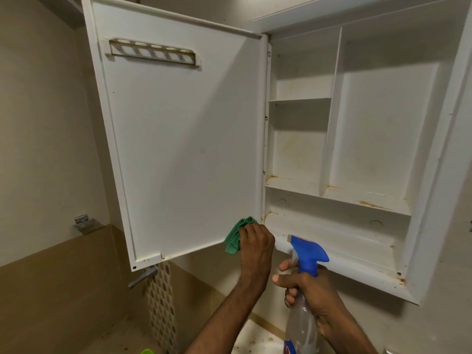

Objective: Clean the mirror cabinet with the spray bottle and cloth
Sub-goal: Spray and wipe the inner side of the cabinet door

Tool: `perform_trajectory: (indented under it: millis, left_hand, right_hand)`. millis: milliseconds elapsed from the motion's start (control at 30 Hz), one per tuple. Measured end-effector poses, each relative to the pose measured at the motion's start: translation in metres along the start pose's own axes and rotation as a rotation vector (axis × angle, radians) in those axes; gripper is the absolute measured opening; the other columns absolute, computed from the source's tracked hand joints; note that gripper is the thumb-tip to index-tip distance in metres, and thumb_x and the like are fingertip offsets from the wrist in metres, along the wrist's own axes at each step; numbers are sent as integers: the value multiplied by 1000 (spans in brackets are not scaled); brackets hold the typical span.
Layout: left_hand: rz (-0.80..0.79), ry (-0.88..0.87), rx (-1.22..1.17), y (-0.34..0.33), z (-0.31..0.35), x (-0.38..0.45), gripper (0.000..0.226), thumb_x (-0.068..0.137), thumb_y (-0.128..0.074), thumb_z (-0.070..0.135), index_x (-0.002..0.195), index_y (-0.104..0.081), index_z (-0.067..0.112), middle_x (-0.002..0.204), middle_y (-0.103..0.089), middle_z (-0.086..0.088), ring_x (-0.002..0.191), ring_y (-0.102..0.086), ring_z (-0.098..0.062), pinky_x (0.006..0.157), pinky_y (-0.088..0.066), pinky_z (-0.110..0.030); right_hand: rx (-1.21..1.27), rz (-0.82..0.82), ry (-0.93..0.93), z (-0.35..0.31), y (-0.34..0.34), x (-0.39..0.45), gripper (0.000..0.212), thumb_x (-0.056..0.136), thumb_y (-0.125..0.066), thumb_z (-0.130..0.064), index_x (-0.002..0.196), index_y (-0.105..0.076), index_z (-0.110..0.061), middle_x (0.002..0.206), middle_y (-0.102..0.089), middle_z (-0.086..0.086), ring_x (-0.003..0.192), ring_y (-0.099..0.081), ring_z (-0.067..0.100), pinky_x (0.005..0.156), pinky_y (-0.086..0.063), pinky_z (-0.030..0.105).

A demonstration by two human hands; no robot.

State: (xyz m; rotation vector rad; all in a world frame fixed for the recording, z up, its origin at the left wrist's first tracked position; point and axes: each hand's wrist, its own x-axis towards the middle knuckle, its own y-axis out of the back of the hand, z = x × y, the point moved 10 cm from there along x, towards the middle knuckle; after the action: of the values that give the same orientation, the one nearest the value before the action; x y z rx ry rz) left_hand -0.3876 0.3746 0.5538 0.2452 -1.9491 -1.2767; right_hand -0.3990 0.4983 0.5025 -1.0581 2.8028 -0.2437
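Observation:
The white cabinet (pixel 370 139) hangs on the wall with its door (pixel 184 139) swung wide open to the left, inner side facing me. My left hand (pixel 255 246) grips a bunched green cloth (pixel 236 236) and presses it against the door's lower right corner, near the hinge side. My right hand (pixel 310 292) holds a clear spray bottle (pixel 302 325) with a blue trigger head (pixel 307 255) just below the cabinet's bottom ledge, nozzle pointing left. The shelves inside carry brown rust stains. The mirror face is turned away, out of sight.
A slotted holder (pixel 153 51) is fixed high on the door's inner side. Metal fittings (pixel 85 222) (pixel 144 275) stick out of the tiled wall at left. A white basin edge (pixel 255 335) lies below my arms, and a green object (pixel 146 351) peeks in at the bottom.

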Motion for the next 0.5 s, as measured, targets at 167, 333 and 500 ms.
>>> perform_trajectory:
  millis: [167,333,500]
  left_hand:
    - [-1,-23,-87,1,-1,2,27,84,-64,11,110,-60,8,101,-65,-9,95,-62,-21,86,-52,-33]
    - [153,-38,-488,20,-15,2,25,91,-49,9,114,-58,9,110,-61,-10,102,-56,-23,89,-46,-32]
    - [162,273,-948,31,-64,4,20,90,-51,18,102,-66,12,93,-68,-5,82,-62,-20,62,-40,-25]
  right_hand:
    - [-8,16,2,3,4,0,25,71,-75,11,92,-63,3,47,-48,9,40,-46,19,44,-47,29]
    - [12,34,11,6,8,-8,28,69,-76,11,92,-63,5,48,-46,11,41,-44,21,46,-46,30]
    - [17,32,-3,2,16,-18,31,68,-77,9,95,-62,4,49,-45,11,41,-45,20,45,-46,30]
